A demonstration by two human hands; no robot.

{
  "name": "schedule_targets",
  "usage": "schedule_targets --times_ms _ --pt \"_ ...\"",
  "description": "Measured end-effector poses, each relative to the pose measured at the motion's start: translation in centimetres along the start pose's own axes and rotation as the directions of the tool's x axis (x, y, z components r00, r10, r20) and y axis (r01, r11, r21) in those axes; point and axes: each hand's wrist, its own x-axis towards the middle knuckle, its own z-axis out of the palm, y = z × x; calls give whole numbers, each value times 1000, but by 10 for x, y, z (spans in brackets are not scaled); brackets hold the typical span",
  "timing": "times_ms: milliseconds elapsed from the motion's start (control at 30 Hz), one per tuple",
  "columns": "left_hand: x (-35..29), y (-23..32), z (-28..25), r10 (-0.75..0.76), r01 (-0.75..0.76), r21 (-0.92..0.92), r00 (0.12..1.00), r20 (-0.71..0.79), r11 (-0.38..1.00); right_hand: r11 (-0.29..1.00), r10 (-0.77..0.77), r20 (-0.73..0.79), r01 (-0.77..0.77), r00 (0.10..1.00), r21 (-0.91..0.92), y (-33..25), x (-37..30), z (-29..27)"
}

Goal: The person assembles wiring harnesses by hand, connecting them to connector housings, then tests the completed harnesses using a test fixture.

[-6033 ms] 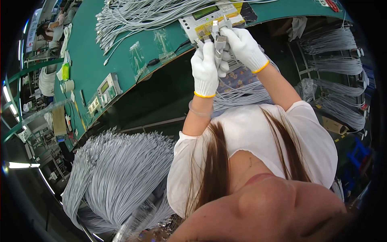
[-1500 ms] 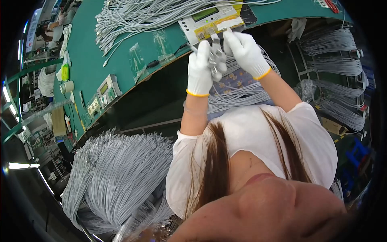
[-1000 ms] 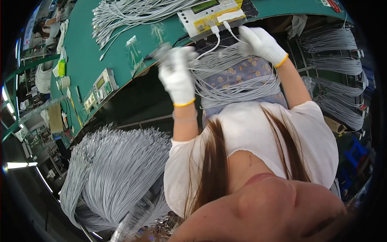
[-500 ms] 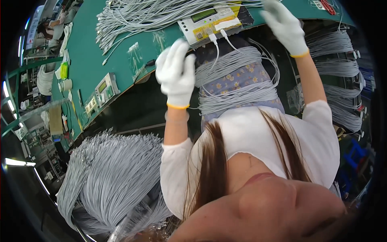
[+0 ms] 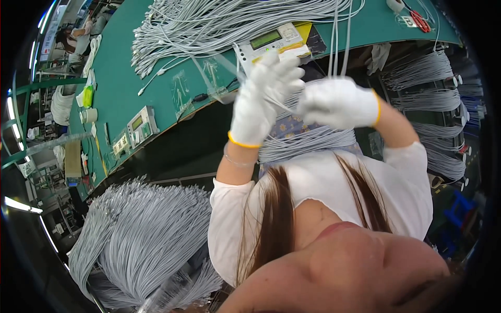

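My left hand (image 5: pixel 261 96), in a white glove, is raised in front of the tester with its fingers stretched and slightly apart, blurred by motion. A grey cable (image 5: pixel 282 106) runs between its palm side and my right hand. My gloved right hand (image 5: pixel 339 103) is closed round grey cable; strands (image 5: pixel 334 49) rise from it to the pile on the table. Partly behind my left fingers sits the tester (image 5: pixel 267 40), a light box with a green screen. Coiled grey cables (image 5: pixel 313 144) lie across my lap on flowered cloth.
A heap of grey cables (image 5: pixel 229 26) covers the back of the green table (image 5: pixel 117 68). Another tester (image 5: pixel 141 128) stands at left, red scissors (image 5: pixel 419 21) at far right. A big cable bundle (image 5: pixel 146 240) hangs at lower left; cable hanks (image 5: pixel 422 73) hang right.
My right hand has come down and inward from the far right, with cable strands now trailing from it. My left hand has moved right, in front of the tester. The view has shifted slightly.
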Motion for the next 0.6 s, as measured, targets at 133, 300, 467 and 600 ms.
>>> schedule_targets --times_ms 133,300,467,600 --pt "18 32 -63 -75 225 -640 964 253 734 829 560 -768 -191 311 526 79 -56 43" --pt "-22 10 1 -189 367 -471 905 382 802 37 915 -102 171 389 985 98 -44 106" --pt "-3 36 -26 -5 10 -457 1000 12 889 -3 417 -602 664 680 748 101 -85 38" --pt "-3 89 -120 111 -77 -651 994 12 755 82 620 -716 880 322 467 88 -170 -34"
